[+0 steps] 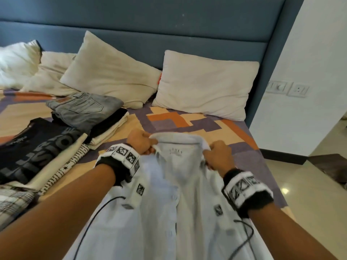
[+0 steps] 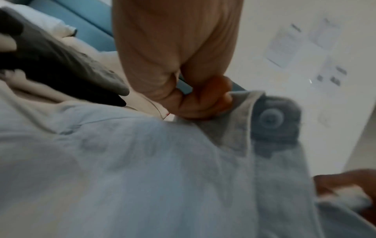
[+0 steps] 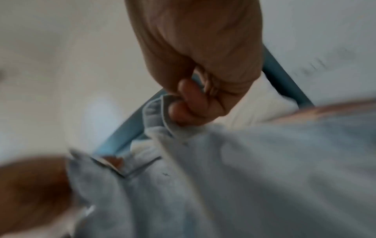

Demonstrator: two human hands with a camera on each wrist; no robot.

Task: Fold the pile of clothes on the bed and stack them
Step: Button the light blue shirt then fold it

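Two pillows (image 1: 204,85) – folded stack (image 1: 88,113) left of shirt (image 1: 174,194)

Shirt (image 1: 169,212) hem cut off at btm edge; both wrist views blurred.

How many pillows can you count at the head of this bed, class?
3. One pillow leans on the headboard at the right, a second leans at the middle, and a third lies flatter behind it at the left. White bedding further left may hide more.
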